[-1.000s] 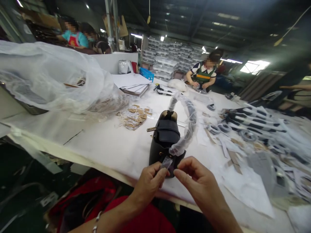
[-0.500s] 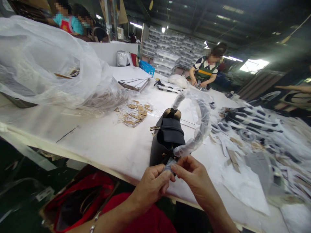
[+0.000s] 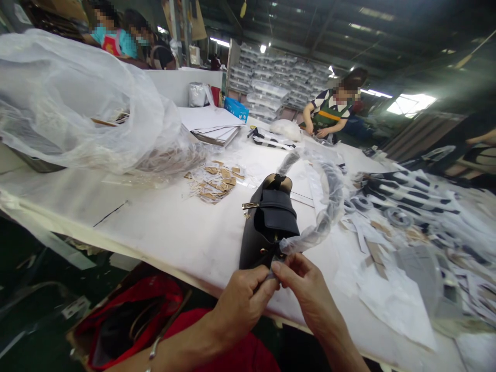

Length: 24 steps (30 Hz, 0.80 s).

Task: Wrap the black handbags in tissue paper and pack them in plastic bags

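Observation:
A black handbag (image 3: 267, 227) with a gold clasp stands on the white table (image 3: 166, 227) right in front of me. Its handle (image 3: 329, 196) arches up to the right, wrapped in clear plastic. My left hand (image 3: 242, 302) and my right hand (image 3: 302, 287) meet at the near end of the handle, where it joins the bag. Both pinch the loose end of the plastic wrap between thumb and fingers. The wrap end itself is mostly hidden by my fingertips.
A big clear plastic bag (image 3: 77, 103) lies at the left. Small tan tags (image 3: 213, 181) and stacked paper (image 3: 211, 126) sit beyond the bag. Wrapped straps and paper scraps (image 3: 406, 201) crowd the right. A person in a striped shirt (image 3: 329, 111) works at the far end.
My hands have closed in on each other and moved slightly up to the handle's base. The wrapped handle has swung a little to the right.

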{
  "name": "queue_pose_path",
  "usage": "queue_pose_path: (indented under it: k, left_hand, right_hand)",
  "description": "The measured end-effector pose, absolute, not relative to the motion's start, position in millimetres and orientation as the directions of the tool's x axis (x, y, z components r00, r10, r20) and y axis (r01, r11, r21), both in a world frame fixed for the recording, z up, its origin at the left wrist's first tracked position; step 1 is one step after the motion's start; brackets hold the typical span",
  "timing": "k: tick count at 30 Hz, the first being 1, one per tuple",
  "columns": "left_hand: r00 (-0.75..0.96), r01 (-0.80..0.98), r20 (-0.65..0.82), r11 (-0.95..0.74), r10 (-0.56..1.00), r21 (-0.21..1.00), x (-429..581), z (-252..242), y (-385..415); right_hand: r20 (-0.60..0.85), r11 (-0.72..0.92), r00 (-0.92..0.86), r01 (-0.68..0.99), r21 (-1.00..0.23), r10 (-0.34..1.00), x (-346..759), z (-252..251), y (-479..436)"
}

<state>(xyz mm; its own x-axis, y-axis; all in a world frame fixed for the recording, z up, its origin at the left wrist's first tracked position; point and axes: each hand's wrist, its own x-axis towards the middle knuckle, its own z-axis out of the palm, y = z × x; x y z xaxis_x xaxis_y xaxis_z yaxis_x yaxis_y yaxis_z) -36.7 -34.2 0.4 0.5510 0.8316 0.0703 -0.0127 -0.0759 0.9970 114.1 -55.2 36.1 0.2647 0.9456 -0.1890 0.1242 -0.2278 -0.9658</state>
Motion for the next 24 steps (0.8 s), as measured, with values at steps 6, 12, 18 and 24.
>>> queue_pose_path:
  k: [6,12,18,24]
  left_hand:
    - [0.56,-0.008,0.066,-0.074,0.826,0.997,-38.0,5.5,-31.5]
    - [0.661,-0.249,-0.151,0.405,0.735,0.88,-37.7,1.0,-34.0]
    - [0.743,-0.338,-0.227,0.647,0.629,0.684,-35.1,-1.2,-39.3]
    - [0.75,-0.351,-0.271,0.71,0.604,0.611,-29.4,-4.3,-44.3]
  right_hand:
    - [-0.175,-0.21,0.252,0.122,-0.97,0.952,109.2,38.6,-54.6]
    - [-0.216,-0.217,0.08,0.005,-0.976,0.973,126.4,33.7,-66.6]
    - [-0.177,-0.211,0.24,0.122,-0.97,0.954,119.9,32.1,-66.9]
    - [-0.039,-0.154,0.416,0.245,-0.957,0.908,106.6,29.3,-61.1]
